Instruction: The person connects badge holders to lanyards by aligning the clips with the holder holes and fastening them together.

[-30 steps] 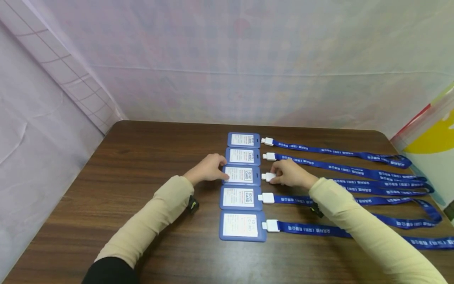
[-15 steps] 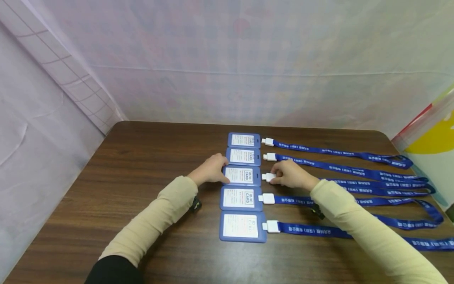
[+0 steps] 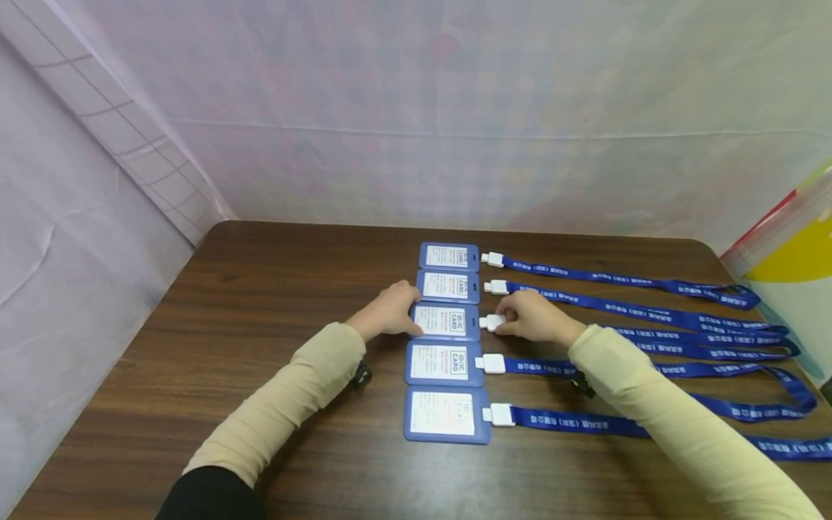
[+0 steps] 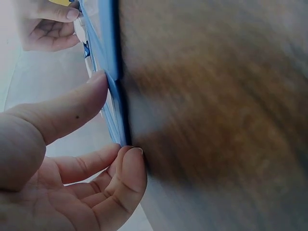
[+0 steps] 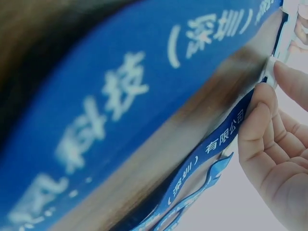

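Note:
Five-like rows aside, the middle blue badge holder [image 3: 445,322] lies flat with its printed card up. My left hand [image 3: 388,310] holds it at its left end, thumb on the near edge and fingertips at the far edge; the left wrist view shows the thumb [image 4: 91,94] against the blue rim. My right hand [image 3: 534,316] pinches the white plastic clip [image 3: 492,323] of the middle lanyard between thumb and index finger. That clip's narrow tip meets the holder's slotted end; whether it is inside the slot I cannot tell. In the right wrist view the blue lanyard strap [image 5: 224,137] trails from the fingers.
Other badge holders lie above and below in one column, such as the nearest holder [image 3: 446,415]. Each has a lanyard with a white clip [image 3: 502,415] at its right. Straps run to the right over the brown table [image 3: 312,462]. A pale curtain [image 3: 416,123] hangs behind.
The middle clip has shifted slightly left, its tip now at the holder's end. My left hand has moved slightly right along the holder. The other holders and lanyards stay in place.

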Available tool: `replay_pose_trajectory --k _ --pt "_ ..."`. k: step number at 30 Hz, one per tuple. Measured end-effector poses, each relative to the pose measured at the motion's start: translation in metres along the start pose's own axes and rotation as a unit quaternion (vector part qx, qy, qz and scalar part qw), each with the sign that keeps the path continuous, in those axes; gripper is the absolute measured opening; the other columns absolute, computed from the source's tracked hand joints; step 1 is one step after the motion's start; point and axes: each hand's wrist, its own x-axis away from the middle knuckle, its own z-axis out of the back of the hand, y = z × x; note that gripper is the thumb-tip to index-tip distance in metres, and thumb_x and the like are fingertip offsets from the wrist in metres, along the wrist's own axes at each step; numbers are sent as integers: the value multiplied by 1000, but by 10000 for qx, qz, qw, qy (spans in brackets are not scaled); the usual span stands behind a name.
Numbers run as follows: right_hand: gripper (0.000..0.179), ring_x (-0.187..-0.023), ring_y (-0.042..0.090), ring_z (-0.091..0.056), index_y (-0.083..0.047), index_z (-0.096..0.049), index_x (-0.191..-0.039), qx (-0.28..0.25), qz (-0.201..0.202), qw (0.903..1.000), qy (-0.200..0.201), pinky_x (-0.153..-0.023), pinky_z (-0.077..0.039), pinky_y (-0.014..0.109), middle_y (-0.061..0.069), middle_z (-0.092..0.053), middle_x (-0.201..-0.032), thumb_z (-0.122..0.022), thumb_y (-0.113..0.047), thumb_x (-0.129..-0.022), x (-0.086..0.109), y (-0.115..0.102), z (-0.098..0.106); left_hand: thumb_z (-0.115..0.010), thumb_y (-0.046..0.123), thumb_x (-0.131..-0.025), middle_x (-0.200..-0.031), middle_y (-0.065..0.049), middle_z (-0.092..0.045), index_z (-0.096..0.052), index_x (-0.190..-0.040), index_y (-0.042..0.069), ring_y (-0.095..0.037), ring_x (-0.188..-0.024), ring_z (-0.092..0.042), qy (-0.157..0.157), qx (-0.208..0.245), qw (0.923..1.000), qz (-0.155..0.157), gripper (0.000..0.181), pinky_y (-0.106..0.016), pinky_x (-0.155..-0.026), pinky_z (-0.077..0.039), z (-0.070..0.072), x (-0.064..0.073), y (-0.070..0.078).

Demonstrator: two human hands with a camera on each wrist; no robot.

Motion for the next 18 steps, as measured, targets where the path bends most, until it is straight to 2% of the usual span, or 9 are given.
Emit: replay_pose_trajectory --k 9,18 --pt "22 -52 10 -45 1 -67 -90 89 -21 9999 -62 -51 -40 25 -3 -53 -59 -73 -16 -76 -2 -1 1 -82 22 -65 -100 -15 -54 -58 -106 -6 -28 -94 -51 53 -132 9999 29 56 -37 -85 -43 -1 -1 2" --pt "22 -51 10 -45 1 -67 -89 22 -25 9999 -104 -50 -40 25 -3 -53 -59 -72 -16 -77 -4 -1 0 -82 21 -65 -107 -17 -58 -57 -108 -6 -30 -100 -52 -13 -78 9999 88 57 -39 -90 -42 1 -1 2"
